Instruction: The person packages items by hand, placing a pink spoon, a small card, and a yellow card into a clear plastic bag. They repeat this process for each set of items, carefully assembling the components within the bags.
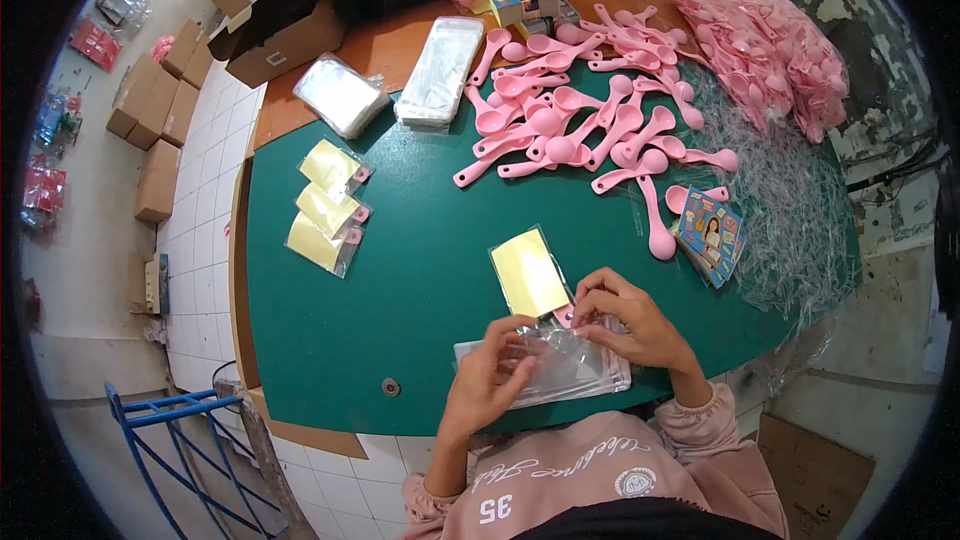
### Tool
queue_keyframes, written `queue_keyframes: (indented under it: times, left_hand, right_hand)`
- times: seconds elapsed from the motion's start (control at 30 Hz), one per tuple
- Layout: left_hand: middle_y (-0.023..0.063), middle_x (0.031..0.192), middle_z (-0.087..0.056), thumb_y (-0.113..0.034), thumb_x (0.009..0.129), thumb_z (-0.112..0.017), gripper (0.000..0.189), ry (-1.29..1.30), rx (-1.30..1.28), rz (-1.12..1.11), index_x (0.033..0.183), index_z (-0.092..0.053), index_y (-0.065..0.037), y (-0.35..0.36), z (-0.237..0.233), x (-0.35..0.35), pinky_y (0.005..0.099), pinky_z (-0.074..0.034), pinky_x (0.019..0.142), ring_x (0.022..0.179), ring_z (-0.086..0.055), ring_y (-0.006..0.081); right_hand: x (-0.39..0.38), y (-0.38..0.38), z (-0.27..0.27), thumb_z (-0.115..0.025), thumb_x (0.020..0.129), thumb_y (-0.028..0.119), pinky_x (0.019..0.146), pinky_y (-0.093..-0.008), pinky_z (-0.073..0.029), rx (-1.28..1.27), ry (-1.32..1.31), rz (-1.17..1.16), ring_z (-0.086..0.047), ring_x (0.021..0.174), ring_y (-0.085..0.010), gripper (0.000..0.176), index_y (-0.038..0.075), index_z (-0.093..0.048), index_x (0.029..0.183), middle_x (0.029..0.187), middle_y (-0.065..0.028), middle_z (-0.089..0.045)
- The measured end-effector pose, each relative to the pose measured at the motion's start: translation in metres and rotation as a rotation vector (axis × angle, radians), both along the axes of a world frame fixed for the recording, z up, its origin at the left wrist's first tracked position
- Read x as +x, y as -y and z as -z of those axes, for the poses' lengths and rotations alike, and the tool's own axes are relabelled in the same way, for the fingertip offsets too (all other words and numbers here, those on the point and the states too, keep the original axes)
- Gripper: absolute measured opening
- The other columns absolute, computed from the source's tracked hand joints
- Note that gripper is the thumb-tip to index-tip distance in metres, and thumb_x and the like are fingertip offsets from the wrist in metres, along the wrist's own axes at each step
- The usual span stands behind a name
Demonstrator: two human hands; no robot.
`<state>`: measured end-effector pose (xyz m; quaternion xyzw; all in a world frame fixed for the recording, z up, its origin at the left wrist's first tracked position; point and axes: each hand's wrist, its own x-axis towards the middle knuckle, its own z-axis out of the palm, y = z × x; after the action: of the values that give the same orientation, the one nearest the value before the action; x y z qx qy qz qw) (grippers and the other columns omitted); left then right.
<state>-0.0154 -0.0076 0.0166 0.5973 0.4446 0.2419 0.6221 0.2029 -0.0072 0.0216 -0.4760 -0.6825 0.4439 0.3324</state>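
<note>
- A person in a pink sweatshirt works at a green counter (400, 280), seen from a head-worn camera looking down.
- The left hand (490, 375) is curled, its fingertips pinching the near left part of a clear bag (562, 348).
- The right hand (628, 325) is bent at the knuckles, its fingertips nipping the same bag's far edge.
- The clear bag sits between the two hands at the near edge of the counter, on top of a flat stack of bags (585, 380).
- Just beyond the hands lies a yellow card packet (528, 272), its pink end almost touching the right hand's fingers.
- On the left side of the counter, three packed yellow packets (325, 205) lie overlapping in a row.
- A loose heap of pink spoons (575, 115) spreads across the far middle of the counter.
- To the right, a small stack of printed cards (712, 232) lies beside a single spoon.
- At the far right, bagged pink spoons (770, 50) are piled up.
- Two bundles of clear sleeves (440, 70) lie at the far left of the counter.
- Cardboard boxes (155, 130) stand on the tiled floor to the left.
</note>
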Motion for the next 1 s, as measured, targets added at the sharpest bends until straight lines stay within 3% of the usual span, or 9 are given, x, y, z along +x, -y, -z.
queue_keyframes:
  times: [0.03, 0.17, 0.23, 0.37, 0.43, 0.67, 0.77, 0.83, 1.0]
  left_hand:
    - [0.0083, 0.094, -0.061, 0.003, 0.079, -0.056, 0.032, -0.096, 0.097, 0.039, 0.109, -0.046, -0.002, -0.001, 0.002, 0.001, 0.0255, -0.050, 0.068, 0.087, -0.061, 0.0169]
    - [0.0077, 0.097, -0.059, 0.003, 0.077, -0.058, 0.027, -0.117, 0.218, -0.022, 0.103, -0.051, -0.002, 0.000, 0.009, 0.003, 0.0248, -0.050, 0.067, 0.086, -0.061, 0.0163]
    - [0.0078, 0.099, -0.055, 0.003, 0.075, -0.059, 0.022, -0.068, 0.276, -0.087, 0.096, -0.054, -0.001, 0.001, 0.001, 0.009, 0.0238, -0.051, 0.066, 0.086, -0.060, 0.0162]
    - [0.0071, 0.097, -0.053, 0.002, 0.076, -0.060, 0.013, -0.139, 0.297, -0.077, 0.089, -0.057, -0.001, 0.005, 0.006, 0.009, 0.0235, -0.051, 0.065, 0.084, -0.058, 0.0150]
    - [0.0063, 0.093, -0.052, 0.000, 0.077, -0.061, 0.009, -0.112, 0.195, -0.181, 0.085, -0.057, -0.001, 0.005, 0.011, 0.009, 0.0236, -0.051, 0.064, 0.083, -0.057, 0.0136]
    - [0.0041, 0.086, -0.055, -0.003, 0.079, -0.062, 0.009, -0.064, 0.118, -0.279, 0.082, -0.056, 0.002, 0.007, 0.009, 0.014, 0.0225, -0.050, 0.064, 0.079, -0.056, 0.0099]
    - [0.0032, 0.084, -0.056, -0.003, 0.079, -0.062, 0.011, -0.076, 0.063, -0.306, 0.085, -0.054, 0.001, 0.009, 0.016, 0.016, 0.0213, -0.049, 0.063, 0.076, -0.056, 0.0087]
    - [0.0032, 0.082, -0.056, -0.003, 0.080, -0.063, 0.017, 0.039, -0.040, -0.443, 0.091, -0.051, 0.000, 0.009, 0.014, 0.020, 0.0199, -0.047, 0.064, 0.076, -0.056, 0.0081]
    - [0.0035, 0.081, -0.056, -0.003, 0.081, -0.061, 0.019, -0.003, 0.010, -0.441, 0.095, -0.049, 0.000, 0.009, 0.014, 0.018, 0.0207, -0.047, 0.068, 0.076, -0.056, 0.0083]
  right_hand:
    - [0.000, 0.001, 0.001, -0.063, 0.074, 0.004, 0.074, -0.0309, -0.044, 0.011, -0.014, 0.002, -0.053, 0.086, -0.0224, 0.015, 0.002, -0.058, 0.088, 0.091, -0.0097, -0.049]
    - [0.006, 0.007, 0.013, -0.063, 0.075, 0.005, 0.068, -0.0268, -0.045, -0.181, -0.195, 0.125, -0.055, 0.080, -0.0159, 0.013, 0.003, -0.057, 0.087, 0.090, -0.0077, -0.052]
    - [0.001, 0.008, 0.015, -0.063, 0.076, 0.006, 0.066, -0.0255, -0.044, -0.160, -0.230, 0.145, -0.055, 0.078, -0.0140, 0.012, 0.002, -0.057, 0.086, 0.089, -0.0070, -0.052]
    - [-0.002, 0.008, 0.010, -0.061, 0.080, 0.006, 0.066, -0.0241, -0.045, -0.212, -0.190, 0.114, -0.055, 0.075, -0.0108, 0.010, 0.001, -0.055, 0.086, 0.087, -0.0056, -0.053]
    - [-0.003, 0.010, 0.016, -0.060, 0.081, 0.007, 0.066, -0.0240, -0.046, -0.227, -0.207, 0.121, -0.056, 0.075, -0.0104, 0.010, 0.000, -0.055, 0.087, 0.085, -0.0055, -0.055]
    - [-0.019, 0.008, 0.011, -0.057, 0.084, 0.007, 0.061, -0.0247, -0.052, -0.386, -0.309, 0.297, -0.063, 0.070, -0.0136, 0.013, -0.004, -0.050, 0.088, 0.080, -0.0091, -0.059]
    - [-0.020, 0.008, 0.014, -0.056, 0.084, 0.005, 0.060, -0.0246, -0.052, -0.365, -0.300, 0.342, -0.062, 0.069, -0.0134, 0.012, -0.004, -0.049, 0.088, 0.080, -0.0098, -0.059]
    - [-0.021, 0.007, 0.010, -0.056, 0.084, 0.004, 0.059, -0.0245, -0.052, -0.375, -0.321, 0.370, -0.062, 0.069, -0.0131, 0.011, -0.004, -0.049, 0.087, 0.080, -0.0098, -0.059]
    - [-0.022, 0.009, 0.015, -0.055, 0.084, 0.002, 0.058, -0.0239, -0.052, -0.357, -0.326, 0.393, -0.062, 0.067, -0.0129, 0.009, -0.004, -0.049, 0.087, 0.079, -0.0093, -0.059]
